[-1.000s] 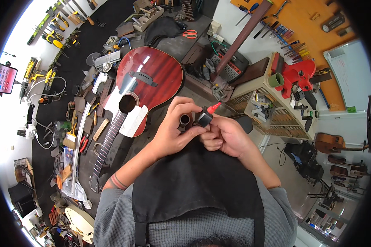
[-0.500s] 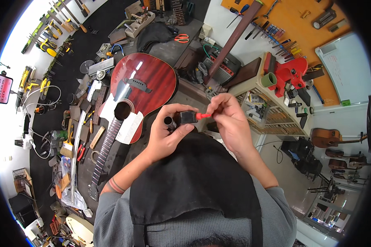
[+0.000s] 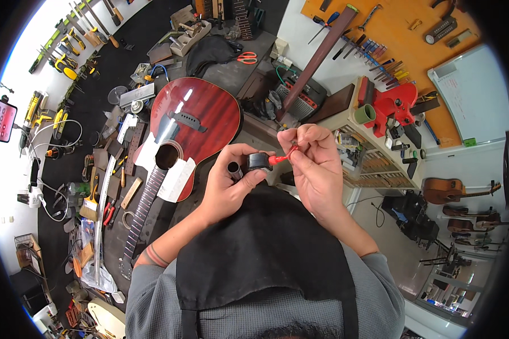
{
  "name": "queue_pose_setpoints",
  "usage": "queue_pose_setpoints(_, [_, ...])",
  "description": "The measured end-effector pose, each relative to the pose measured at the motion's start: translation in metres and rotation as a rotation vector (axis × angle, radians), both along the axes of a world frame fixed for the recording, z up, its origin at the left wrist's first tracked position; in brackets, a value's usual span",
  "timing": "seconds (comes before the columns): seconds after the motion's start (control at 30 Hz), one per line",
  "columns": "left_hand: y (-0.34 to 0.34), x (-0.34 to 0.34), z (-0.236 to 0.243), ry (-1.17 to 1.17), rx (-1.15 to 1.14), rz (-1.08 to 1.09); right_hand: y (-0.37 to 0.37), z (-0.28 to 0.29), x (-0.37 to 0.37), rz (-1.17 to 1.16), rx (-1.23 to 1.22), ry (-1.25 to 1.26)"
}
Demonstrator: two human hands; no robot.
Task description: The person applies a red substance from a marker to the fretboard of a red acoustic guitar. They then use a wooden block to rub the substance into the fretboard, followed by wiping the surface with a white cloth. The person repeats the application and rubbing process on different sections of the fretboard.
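Note:
My left hand (image 3: 230, 179) is closed round a small black bottle (image 3: 258, 161) with a red nozzle (image 3: 277, 160) pointing right. A dark, hollow cylinder (image 3: 234, 168), perhaps a cap, sits in the same hand against the palm. At the nozzle's end, my right hand (image 3: 318, 172) pinches a small red piece (image 3: 292, 151); whether it is joined to the nozzle I cannot tell. Both hands are raised before my black apron (image 3: 254, 243). Left of them lies a red-brown acoustic guitar (image 3: 209, 113), without strings that I can see, with white paper (image 3: 176, 179) beside its soundhole.
The dark workbench is crowded on the left with a brush (image 3: 90, 208), red-handled pliers (image 3: 108, 212) and a long metal ruler (image 3: 100, 226). Orange-handled scissors (image 3: 246, 57) lie at the back. To the right stands a shelf unit (image 3: 379, 150) with a red guitar body (image 3: 395, 104) on top.
My right hand has shifted slightly left, its fingers rearranged round the red piece. The bottle has rolled a little in my left hand, and the whole view has shifted slightly.

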State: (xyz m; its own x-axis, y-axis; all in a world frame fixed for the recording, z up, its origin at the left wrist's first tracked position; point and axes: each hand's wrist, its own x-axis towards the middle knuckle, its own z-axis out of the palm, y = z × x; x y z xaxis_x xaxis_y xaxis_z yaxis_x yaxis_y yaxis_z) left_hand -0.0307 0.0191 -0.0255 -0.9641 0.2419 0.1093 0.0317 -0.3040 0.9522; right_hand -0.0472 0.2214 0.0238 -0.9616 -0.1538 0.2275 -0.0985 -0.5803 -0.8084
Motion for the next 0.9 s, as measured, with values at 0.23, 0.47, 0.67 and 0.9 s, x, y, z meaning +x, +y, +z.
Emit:
queue_pose_setpoints(0.23, [-0.002,0.000,0.004,-0.093,-0.014,0.049,-0.006,-0.011,0.000,-0.057,0.200,0.160])
queue_pose_setpoints(0.47, [-0.005,-0.002,-0.003,-0.051,-0.056,0.024,-0.008,-0.003,0.001,-0.074,0.308,0.124])
queue_pose_setpoints(0.67, [-0.006,-0.003,-0.013,0.021,-0.121,0.030,0.005,-0.005,0.002,-0.050,0.396,-0.029])
queue_pose_setpoints(0.9, [-0.002,-0.002,-0.004,-0.080,-0.026,-0.024,0.018,-0.002,-0.003,-0.143,0.795,0.166])
